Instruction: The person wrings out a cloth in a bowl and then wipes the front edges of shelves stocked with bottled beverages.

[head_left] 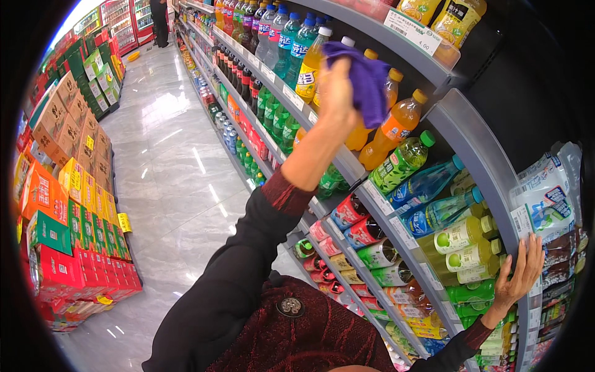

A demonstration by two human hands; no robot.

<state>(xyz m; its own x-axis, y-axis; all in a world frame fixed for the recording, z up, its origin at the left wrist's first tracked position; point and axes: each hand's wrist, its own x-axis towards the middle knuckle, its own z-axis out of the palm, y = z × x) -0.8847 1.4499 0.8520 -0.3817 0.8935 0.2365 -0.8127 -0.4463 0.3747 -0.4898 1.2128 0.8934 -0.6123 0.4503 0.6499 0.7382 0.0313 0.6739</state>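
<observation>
My left hand (337, 88), slightly blurred, grips a purple cloth (369, 86) at the upper middle. The cloth hangs in front of upright soda bottles, between yellow-labelled bottles (307, 74) and orange soda bottles (399, 118), and hides part of them. Whether it touches a bottle cannot be told. At the lower right, my right hand (516, 269) rests with fingers spread on the grey front edge of a shelf (492, 162), just below a price tag (521, 222). White and blue pouches (551, 200) lie beyond its fingertips, and bottles with pale green drink (469, 255) stand to its left.
Drink shelves run along the right, with an upper shelf edge (372, 23) overhead. Left of the tiled aisle (172, 139) are stacked cartons (69, 125) and red boxes (60, 274). A person (159, 23) stands far off near red coolers (118, 25), with a yellow basin (133, 56) on the floor.
</observation>
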